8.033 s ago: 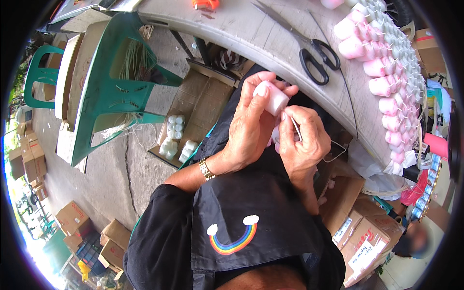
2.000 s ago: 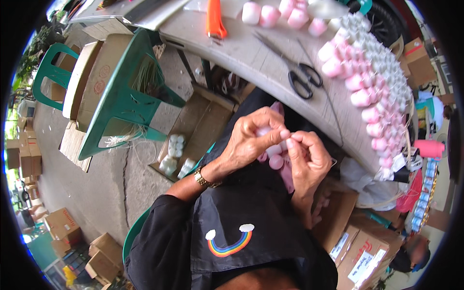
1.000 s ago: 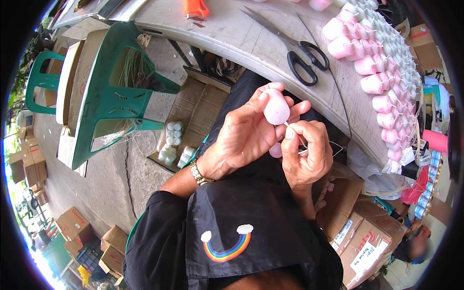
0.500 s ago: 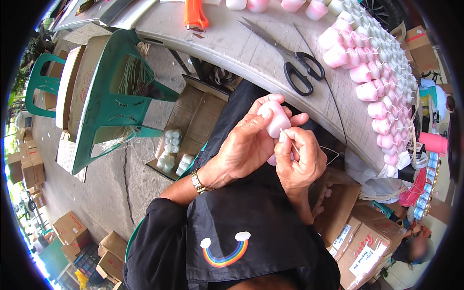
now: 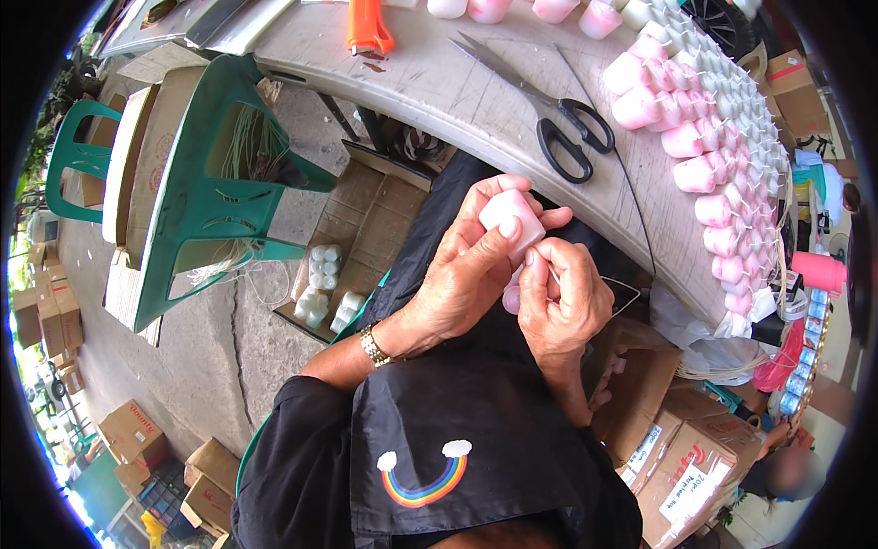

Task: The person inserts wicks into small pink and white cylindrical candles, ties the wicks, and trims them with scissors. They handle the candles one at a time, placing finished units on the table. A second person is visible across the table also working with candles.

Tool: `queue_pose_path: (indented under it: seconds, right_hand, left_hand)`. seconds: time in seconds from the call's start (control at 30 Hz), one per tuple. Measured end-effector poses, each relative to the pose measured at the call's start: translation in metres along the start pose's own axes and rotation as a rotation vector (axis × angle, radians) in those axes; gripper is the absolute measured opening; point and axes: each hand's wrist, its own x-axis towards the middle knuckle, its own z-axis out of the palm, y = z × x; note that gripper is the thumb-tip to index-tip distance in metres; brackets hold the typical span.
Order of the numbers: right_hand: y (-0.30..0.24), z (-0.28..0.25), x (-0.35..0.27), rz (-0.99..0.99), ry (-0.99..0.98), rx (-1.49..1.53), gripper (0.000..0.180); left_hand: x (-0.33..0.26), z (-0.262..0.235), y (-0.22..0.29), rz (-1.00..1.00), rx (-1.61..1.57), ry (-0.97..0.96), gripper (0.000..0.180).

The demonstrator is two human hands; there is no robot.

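Above my lap, my left hand (image 5: 457, 279) is closed round a pale pink votive candle (image 5: 508, 215), its thumb pressed along the side. The candle is tilted, with its lower end toward my right hand (image 5: 569, 306). My right thumb and forefinger pinch together at that end, on what looks like the thin white wick; the fingers partly hide it. Just below, between the hands, shows a second pink candle (image 5: 512, 298), mostly covered. Black-handled scissors (image 5: 560, 137) lie on the table beyond my hands.
Rows of pink and white candles (image 5: 713, 174) fill the right side of the pale table (image 5: 430, 69). An orange tool (image 5: 368, 32) lies at its far edge. Left of my lap sits a cardboard tray (image 5: 366, 215) with white candles, near a green plastic chair (image 5: 201, 197). Cardboard boxes (image 5: 686, 457) stand right.
The candle has tipped and turned in my left hand. My right hand has shifted slightly down and left, and more of the second pink candle shows.
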Motion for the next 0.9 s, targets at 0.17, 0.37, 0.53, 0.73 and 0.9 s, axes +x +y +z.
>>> queue_pose_path:
  seconds: [0.17, 0.37, 0.53, 0.73, 0.9]
  right_hand:
    - [0.002, 0.001, 0.000, 0.062, -0.006, 0.028, 0.013]
    - [0.003, -0.002, -0.001, 0.243, -0.007, 0.204, 0.009]
    - [-0.002, -0.010, 0.002, 0.514, -0.032, 0.461, 0.011]
    - [-0.003, -0.015, 0.003, 0.680, -0.076, 0.736, 0.018]
    - [-0.004, -0.013, 0.004, 0.370, 0.013, 0.396, 0.011]
  left_hand:
    - [0.001, -0.001, -0.002, 0.025, 0.023, 0.037, 0.041]
    - [0.000, -0.006, 0.002, -0.027, 0.030, 0.094, 0.038]
    - [0.000, -0.011, 0.016, 0.006, 0.687, -0.028, 0.031]
    - [0.002, -0.007, 0.017, 0.319, 0.948, -0.163, 0.015]
    - [-0.004, -0.002, 0.018, -0.144, 0.444, 0.049, 0.032]
